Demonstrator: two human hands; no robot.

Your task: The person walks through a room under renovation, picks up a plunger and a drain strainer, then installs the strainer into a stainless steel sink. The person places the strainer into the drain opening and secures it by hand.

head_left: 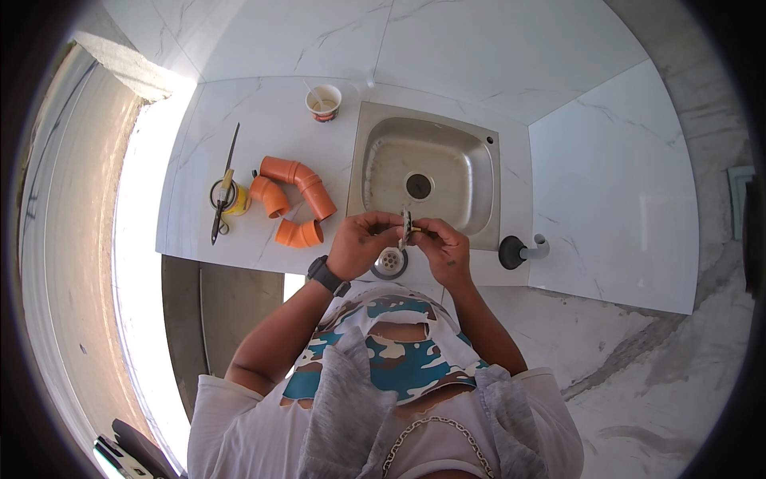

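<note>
Just over the sink's front edge, my left hand (pixel 367 243) and my right hand (pixel 441 247) meet with fingers closed. Between them they pinch a thin dark-and-whitish piece (pixel 407 227), seen edge-on; its exact kind does not show. Directly below it, a round metal drain strainer with a dark rim (pixel 389 263) lies at the counter's front edge. Behind my hands is the steel sink (pixel 485 184), set into the counter, with its drain hole (pixel 418 187) uncovered.
Left of the sink lie several orange pipe elbows (pixel 302 185). Further left stands a yellow can (pixel 237 199) with a dark-bladed tool (pixel 218 215) across it. A paper cup (pixel 323 104) stands at the back. A black cup-shaped fitting with grey pipe (pixel 515 252) sits right.
</note>
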